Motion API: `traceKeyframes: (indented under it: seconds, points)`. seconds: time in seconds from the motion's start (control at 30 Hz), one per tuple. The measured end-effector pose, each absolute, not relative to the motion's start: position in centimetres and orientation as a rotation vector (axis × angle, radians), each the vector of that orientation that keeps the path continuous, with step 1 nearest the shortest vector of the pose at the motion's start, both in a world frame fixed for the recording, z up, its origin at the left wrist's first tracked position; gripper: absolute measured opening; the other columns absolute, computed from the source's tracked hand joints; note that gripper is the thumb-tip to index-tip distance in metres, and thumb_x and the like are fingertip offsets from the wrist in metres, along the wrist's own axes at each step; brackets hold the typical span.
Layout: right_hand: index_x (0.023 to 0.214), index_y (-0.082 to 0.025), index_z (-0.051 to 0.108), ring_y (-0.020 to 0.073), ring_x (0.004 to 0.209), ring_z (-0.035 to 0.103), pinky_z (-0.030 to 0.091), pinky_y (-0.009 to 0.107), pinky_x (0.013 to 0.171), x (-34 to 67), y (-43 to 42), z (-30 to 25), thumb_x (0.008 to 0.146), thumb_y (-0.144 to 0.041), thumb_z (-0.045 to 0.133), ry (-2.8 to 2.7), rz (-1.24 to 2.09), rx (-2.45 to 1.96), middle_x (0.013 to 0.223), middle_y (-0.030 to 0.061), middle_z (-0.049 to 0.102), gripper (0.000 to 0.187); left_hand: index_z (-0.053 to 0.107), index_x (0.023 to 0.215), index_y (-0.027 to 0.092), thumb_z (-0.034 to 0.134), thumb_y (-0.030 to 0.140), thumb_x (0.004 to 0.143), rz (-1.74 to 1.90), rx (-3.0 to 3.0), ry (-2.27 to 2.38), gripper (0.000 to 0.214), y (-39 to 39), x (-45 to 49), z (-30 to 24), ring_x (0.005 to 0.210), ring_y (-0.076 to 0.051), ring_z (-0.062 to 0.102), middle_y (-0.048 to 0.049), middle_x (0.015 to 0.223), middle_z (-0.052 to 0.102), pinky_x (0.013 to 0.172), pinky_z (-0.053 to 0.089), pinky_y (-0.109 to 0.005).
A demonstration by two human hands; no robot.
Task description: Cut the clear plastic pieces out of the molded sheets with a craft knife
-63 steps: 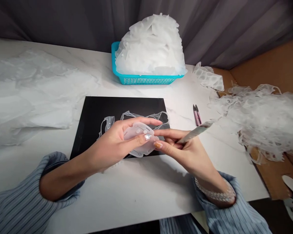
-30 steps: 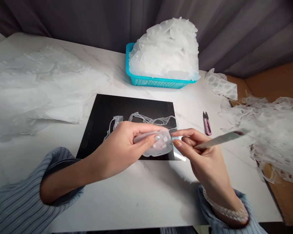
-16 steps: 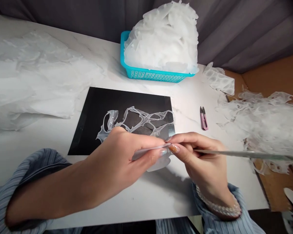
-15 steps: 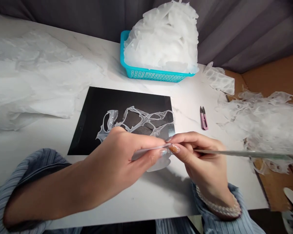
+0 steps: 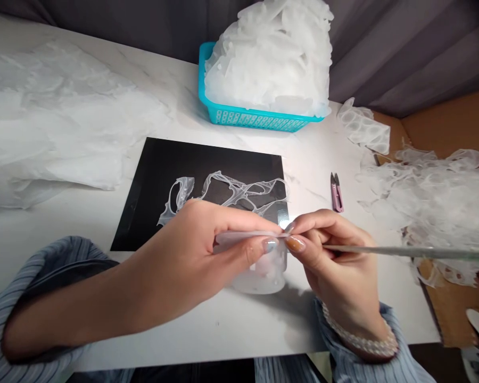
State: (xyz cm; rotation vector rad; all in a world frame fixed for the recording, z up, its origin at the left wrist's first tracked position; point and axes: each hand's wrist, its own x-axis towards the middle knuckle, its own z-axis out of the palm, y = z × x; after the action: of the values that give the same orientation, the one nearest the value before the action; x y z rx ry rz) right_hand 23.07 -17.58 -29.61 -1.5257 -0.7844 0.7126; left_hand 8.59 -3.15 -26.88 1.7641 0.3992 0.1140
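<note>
Translucent moulded plastic piece (image 5: 259, 279) edge-on, pinched in left hand (image 5: 183, 255); right hand (image 5: 335, 255) pinches long flat strip (image 5: 407, 250), fingers touching piece's edge

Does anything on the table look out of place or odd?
The white translucent scraps heap far above the rim of the turquoise plastic basket, looking overfilled, and a stringy torn scrap sprawls loose on the black sheet.

the translucent moulded piece (image 5: 259, 276) no longer shows its flat face as before; now it is turned on edge, pinched by the left hand (image 5: 183, 260) against the fingertips of the right hand (image 5: 335, 260); the long flat blade (image 5: 407, 250) has dropped from slanted to almost level; the thin white web (image 5: 231, 190) on the black sheet (image 5: 199, 165) now shows more.
</note>
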Motion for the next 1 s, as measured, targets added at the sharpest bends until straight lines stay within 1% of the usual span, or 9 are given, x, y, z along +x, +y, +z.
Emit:
traceKeyframes:
  seconds: [0.17, 0.27, 0.37, 0.5, 0.6, 0.7, 0.8, 0.87, 1.0]
  points:
    - [0.083, -0.026, 0.07, 0.0098, 0.048, 0.028, 0.024, 0.026, 0.045, 23.5, -17.8, -29.9, 0.08, -0.031, 0.078, -0.726, 0.702, -1.557, 0.049, -0.0081, 0.028, 0.01, 0.077, 0.101, 0.029, 0.063, 0.027, 0.089, 0.074, 1.512, 0.492, 0.019, -2.7, 8.7, -26.7, 0.076, -0.015, 0.073, 0.004, 0.09, 0.079, 0.056, 0.053, -0.016]
    - [0.083, -0.027, 0.069, 0.0099, 0.049, 0.03, 0.028, 0.025, 0.046, 23.8, -17.9, -29.9, 0.08, -0.033, 0.077, -0.689, 0.709, -1.546, 0.051, -0.0079, 0.03, 0.011, 0.078, 0.101, 0.028, 0.065, 0.02, 0.085, 0.065, 1.38, 0.513, 0.022, -2.4, 8.8, -26.2, 0.078, -0.015, 0.075, 0.0038, 0.083, 0.079, 0.064, 0.057, -0.017]
    - [0.083, -0.027, 0.068, 0.0096, 0.05, 0.031, 0.029, 0.024, 0.047, 24.1, -17.9, -29.9, 0.082, -0.032, 0.076, -0.67, 0.741, -1.527, 0.052, -0.0079, 0.03, 0.01, 0.078, 0.103, 0.028, 0.066, 0.015, 0.084, 0.059, 1.326, 0.514, 0.026, -2.2, 8.8, -26.0, 0.081, -0.016, 0.075, 0.0034, 0.086, 0.079, 0.07, 0.058, -0.018]
    - [0.088, -0.026, 0.067, 0.0093, 0.049, 0.028, 0.026, 0.023, 0.046, 24.4, -17.9, -29.9, 0.083, -0.034, 0.074, -0.69, 0.819, -1.526, 0.053, -0.0084, 0.024, 0.011, 0.076, 0.108, 0.028, 0.064, 0.02, 0.087, 0.067, 1.351, 0.487, 0.026, -2.2, 8.7, -26.4, 0.084, -0.016, 0.075, 0.0014, 0.094, 0.079, 0.072, 0.059, -0.02]
    - [0.097, -0.026, 0.071, 0.0093, 0.049, 0.026, 0.026, 0.024, 0.046, 24.5, -17.9, -30.1, 0.082, -0.034, 0.075, -0.719, 0.827, -1.548, 0.053, -0.0087, 0.024, 0.018, 0.076, 0.108, 0.028, 0.064, 0.022, 0.087, 0.074, 1.402, 0.486, 0.025, -2.4, 8.6, -26.7, 0.082, -0.016, 0.075, 0.002, 0.093, 0.08, 0.07, 0.059, -0.02]
    - [0.087, -0.024, 0.074, 0.01, 0.05, 0.032, 0.029, 0.025, 0.048, 24.5, -18.0, -30.5, 0.081, -0.034, 0.076, -0.713, 0.819, -1.583, 0.051, -0.0072, 0.033, 0.012, 0.076, 0.108, 0.029, 0.064, 0.023, 0.086, 0.063, 1.409, 0.505, 0.025, -2.4, 8.6, -26.6, 0.081, -0.016, 0.075, 0.0022, 0.092, 0.08, 0.068, 0.059, -0.02]
    - [0.08, -0.023, 0.072, 0.0104, 0.051, 0.035, 0.03, 0.026, 0.048, 24.5, -17.8, -30.7, 0.081, -0.034, 0.076, -0.659, 0.814, -1.599, 0.052, -0.0053, 0.041, 0.012, 0.075, 0.11, 0.029, 0.067, 0.021, 0.083, 0.038, 1.35, 0.502, 0.029, -2.4, 8.6, -26.3, 0.084, -0.017, 0.076, 0.0025, 0.095, 0.079, 0.072, 0.06, -0.02]
    - [0.078, -0.022, 0.071, 0.0095, 0.051, 0.032, 0.028, 0.025, 0.048, 24.5, -17.6, -30.6, 0.082, -0.035, 0.075, -0.619, 0.813, -1.566, 0.051, -0.0059, 0.04, 0.014, 0.074, 0.112, 0.03, 0.07, 0.015, 0.079, 0.019, 1.312, 0.498, 0.036, -2.3, 8.6, -25.9, 0.087, -0.017, 0.076, 0.0025, 0.098, 0.079, 0.075, 0.06, -0.02]
    - [0.075, -0.021, 0.067, 0.0076, 0.049, 0.023, 0.021, 0.024, 0.048, 24.6, -17.0, -30.3, 0.085, -0.032, 0.072, -0.558, 0.851, -1.439, 0.049, -0.0086, 0.027, 0.015, 0.071, 0.116, 0.03, 0.07, 0.009, 0.077, 0.011, 1.26, 0.504, 0.045, -2.0, 8.3, -25.4, 0.095, -0.018, 0.075, 0.001, 0.106, 0.078, 0.079, 0.06, -0.021]
